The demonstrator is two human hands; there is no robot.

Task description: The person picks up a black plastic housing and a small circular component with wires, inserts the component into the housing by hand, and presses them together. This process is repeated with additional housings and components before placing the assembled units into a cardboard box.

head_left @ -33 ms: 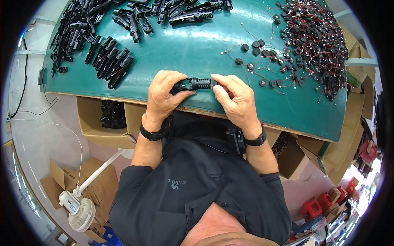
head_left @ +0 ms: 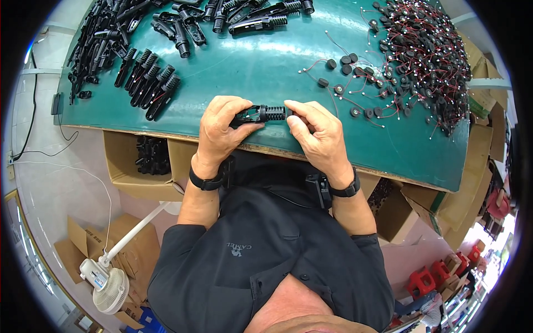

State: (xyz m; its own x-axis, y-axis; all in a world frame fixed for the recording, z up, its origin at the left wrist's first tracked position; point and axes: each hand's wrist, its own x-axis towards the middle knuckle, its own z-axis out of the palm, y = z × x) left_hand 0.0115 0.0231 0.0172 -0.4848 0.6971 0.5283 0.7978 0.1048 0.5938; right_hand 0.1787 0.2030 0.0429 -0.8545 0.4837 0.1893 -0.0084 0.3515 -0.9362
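Close to the table's near edge, my left hand (head_left: 223, 121) is closed round one end of a black plastic housing (head_left: 273, 113). The housing lies sideways, its ribbed, spring-like end pointing right and an open slot showing beside my fingers. At that ribbed end my right hand (head_left: 317, 129) pinches a small black round part (head_left: 289, 113), mostly hidden by thumb and forefinger. Whether the part touches the housing or sits just short of it, I cannot tell. Several similar housings (head_left: 162, 97) lie in a row to the left on the green table (head_left: 233, 72).
Black housings (head_left: 102, 41) are heaped at the far left, more (head_left: 258, 25) along the back. A large pile of round black parts with red wires (head_left: 422, 61) covers the right side. Below the table edge stand cardboard boxes (head_left: 125, 180) and a white fan (head_left: 111, 288).
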